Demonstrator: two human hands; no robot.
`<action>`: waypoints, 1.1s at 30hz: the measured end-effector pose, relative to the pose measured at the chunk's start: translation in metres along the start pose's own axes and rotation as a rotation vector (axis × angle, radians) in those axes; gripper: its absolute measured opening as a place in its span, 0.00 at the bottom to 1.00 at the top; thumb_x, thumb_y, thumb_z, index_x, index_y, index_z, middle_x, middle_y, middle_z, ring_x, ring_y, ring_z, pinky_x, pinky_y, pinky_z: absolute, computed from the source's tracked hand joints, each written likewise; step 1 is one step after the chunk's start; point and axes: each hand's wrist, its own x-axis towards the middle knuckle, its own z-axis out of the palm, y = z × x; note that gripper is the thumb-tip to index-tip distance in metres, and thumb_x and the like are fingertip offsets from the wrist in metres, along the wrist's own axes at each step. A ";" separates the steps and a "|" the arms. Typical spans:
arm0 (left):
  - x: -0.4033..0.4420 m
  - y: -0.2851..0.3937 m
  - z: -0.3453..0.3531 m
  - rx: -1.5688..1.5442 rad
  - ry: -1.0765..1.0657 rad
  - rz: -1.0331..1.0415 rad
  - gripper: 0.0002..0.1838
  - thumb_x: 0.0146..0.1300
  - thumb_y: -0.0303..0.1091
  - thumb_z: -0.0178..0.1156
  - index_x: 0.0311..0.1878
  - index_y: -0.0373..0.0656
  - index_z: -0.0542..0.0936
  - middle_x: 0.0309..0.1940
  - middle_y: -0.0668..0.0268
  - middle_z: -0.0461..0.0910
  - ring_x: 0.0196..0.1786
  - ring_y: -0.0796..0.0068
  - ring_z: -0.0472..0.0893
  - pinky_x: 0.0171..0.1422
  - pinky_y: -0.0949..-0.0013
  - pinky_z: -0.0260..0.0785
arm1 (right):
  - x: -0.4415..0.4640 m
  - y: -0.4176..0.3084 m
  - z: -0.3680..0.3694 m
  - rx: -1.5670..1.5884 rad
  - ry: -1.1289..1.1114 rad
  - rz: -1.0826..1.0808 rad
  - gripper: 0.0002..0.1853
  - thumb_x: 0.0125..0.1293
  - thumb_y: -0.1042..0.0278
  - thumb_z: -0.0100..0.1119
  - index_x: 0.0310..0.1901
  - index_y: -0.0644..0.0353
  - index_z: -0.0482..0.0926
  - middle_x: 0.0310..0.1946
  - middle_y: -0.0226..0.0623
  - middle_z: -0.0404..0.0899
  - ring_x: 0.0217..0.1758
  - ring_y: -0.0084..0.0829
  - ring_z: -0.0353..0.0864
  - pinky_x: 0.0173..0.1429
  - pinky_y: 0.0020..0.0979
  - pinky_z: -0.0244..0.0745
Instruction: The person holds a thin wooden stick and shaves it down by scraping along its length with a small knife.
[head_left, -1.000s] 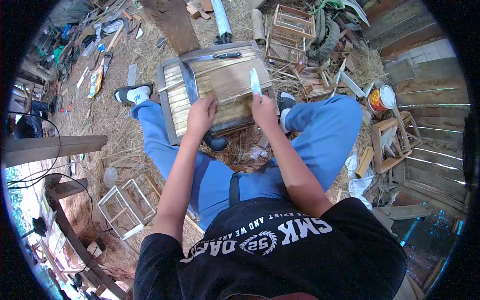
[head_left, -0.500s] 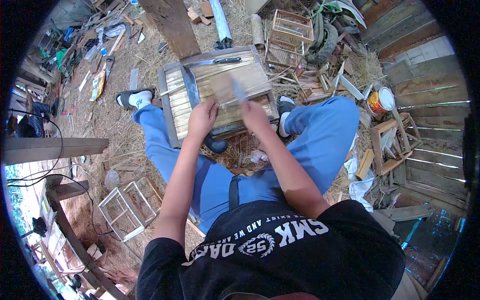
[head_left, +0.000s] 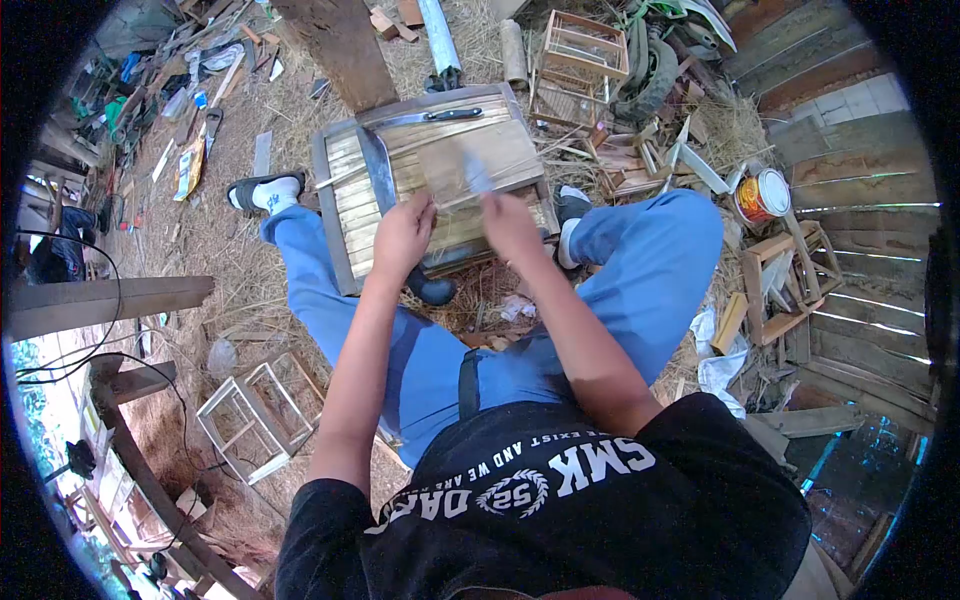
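Note:
My left hand (head_left: 405, 235) is closed at the near left corner of a thin brown wooden sheet (head_left: 443, 165), fingertips pinched on its edge. My right hand (head_left: 513, 232) is wrapped round a tool with a short pale blade (head_left: 475, 174); the blade is motion-blurred over the sheet and its handle is hidden in my fist. Under both lies a slatted wooden panel (head_left: 350, 215) with a dark frame. A machete (head_left: 378, 168) rests on the panel left of the sheet, its dark handle (head_left: 432, 290) toward me. Along the far edge lies a black-handled knife (head_left: 453, 115).
A wooden post (head_left: 340, 50) stands just beyond the panel. Small wooden frames (head_left: 585, 45) sit at the back right, with a paint can (head_left: 762, 196) and another frame (head_left: 785, 285) by the plank wall. A white frame (head_left: 255, 415) lies at the left. Straw and wood scraps cover the ground.
The pale blade in my right hand has shifted slightly over the sheet. My left hand keeps its place, and the view has tilted a little.

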 end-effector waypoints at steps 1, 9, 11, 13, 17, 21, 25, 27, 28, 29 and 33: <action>-0.002 0.000 0.002 0.002 -0.008 -0.009 0.09 0.72 0.37 0.58 0.41 0.41 0.76 0.28 0.45 0.80 0.36 0.36 0.80 0.39 0.40 0.69 | 0.010 0.004 -0.017 -0.029 0.016 0.060 0.28 0.77 0.47 0.48 0.36 0.68 0.83 0.32 0.60 0.83 0.40 0.63 0.84 0.46 0.54 0.77; -0.002 -0.007 0.009 -0.004 0.010 -0.001 0.08 0.72 0.37 0.58 0.42 0.42 0.77 0.28 0.45 0.80 0.35 0.37 0.80 0.39 0.40 0.69 | -0.003 -0.010 -0.024 -0.052 -0.005 0.091 0.27 0.80 0.49 0.45 0.38 0.67 0.83 0.34 0.61 0.83 0.41 0.65 0.83 0.48 0.56 0.77; -0.002 -0.004 0.007 -0.009 0.041 0.031 0.08 0.72 0.37 0.58 0.42 0.42 0.77 0.27 0.45 0.80 0.35 0.37 0.80 0.38 0.40 0.69 | -0.017 -0.019 0.002 -0.017 -0.080 -0.006 0.25 0.79 0.51 0.47 0.37 0.67 0.82 0.35 0.61 0.83 0.44 0.65 0.82 0.50 0.59 0.75; -0.001 0.008 -0.002 -0.009 -0.010 -0.034 0.09 0.71 0.36 0.58 0.39 0.41 0.76 0.27 0.45 0.79 0.35 0.36 0.80 0.38 0.40 0.68 | -0.017 -0.018 0.014 -0.045 -0.125 0.049 0.25 0.78 0.52 0.47 0.37 0.68 0.82 0.36 0.62 0.83 0.44 0.65 0.82 0.50 0.58 0.75; -0.002 0.002 0.003 0.034 -0.001 -0.014 0.09 0.71 0.36 0.58 0.38 0.41 0.74 0.27 0.44 0.79 0.35 0.36 0.80 0.37 0.39 0.67 | 0.002 -0.009 -0.027 0.039 -0.044 0.069 0.27 0.78 0.49 0.48 0.36 0.68 0.83 0.33 0.61 0.83 0.39 0.64 0.83 0.44 0.56 0.76; -0.001 0.004 0.003 0.044 -0.018 -0.034 0.09 0.71 0.36 0.57 0.38 0.41 0.73 0.26 0.44 0.78 0.35 0.35 0.79 0.37 0.38 0.67 | 0.023 0.020 -0.037 -0.044 0.135 0.111 0.28 0.78 0.47 0.47 0.36 0.68 0.83 0.31 0.60 0.83 0.38 0.64 0.83 0.43 0.56 0.77; -0.001 0.008 0.001 0.042 -0.012 -0.046 0.08 0.71 0.36 0.57 0.39 0.41 0.74 0.27 0.44 0.79 0.35 0.36 0.80 0.38 0.38 0.68 | -0.007 -0.001 0.004 -0.082 0.000 0.008 0.27 0.78 0.48 0.47 0.38 0.67 0.83 0.36 0.61 0.84 0.42 0.63 0.83 0.47 0.57 0.77; -0.001 0.002 0.004 0.048 0.001 -0.021 0.08 0.71 0.36 0.57 0.40 0.41 0.75 0.27 0.45 0.80 0.35 0.36 0.80 0.38 0.38 0.68 | -0.014 -0.011 0.014 -0.089 -0.048 0.010 0.27 0.78 0.48 0.47 0.38 0.66 0.84 0.37 0.61 0.84 0.43 0.63 0.83 0.48 0.57 0.77; -0.001 -0.001 0.005 0.050 0.010 0.005 0.08 0.72 0.36 0.56 0.41 0.42 0.75 0.28 0.45 0.80 0.35 0.37 0.80 0.38 0.38 0.69 | -0.016 -0.014 0.016 -0.097 -0.095 0.015 0.27 0.78 0.47 0.47 0.39 0.66 0.84 0.37 0.61 0.84 0.44 0.63 0.83 0.49 0.57 0.77; -0.001 -0.005 0.007 0.053 0.010 0.004 0.08 0.72 0.36 0.56 0.41 0.42 0.75 0.28 0.45 0.80 0.35 0.37 0.80 0.38 0.38 0.69 | -0.013 -0.014 0.013 -0.094 -0.096 0.014 0.27 0.78 0.47 0.47 0.39 0.66 0.84 0.37 0.61 0.84 0.44 0.63 0.83 0.49 0.57 0.77; -0.003 -0.001 0.006 0.085 -0.006 0.005 0.07 0.72 0.36 0.56 0.43 0.43 0.76 0.28 0.46 0.81 0.35 0.38 0.81 0.37 0.39 0.70 | 0.022 0.019 -0.024 -0.088 0.042 0.096 0.27 0.77 0.47 0.48 0.39 0.67 0.84 0.38 0.62 0.84 0.44 0.63 0.84 0.50 0.56 0.77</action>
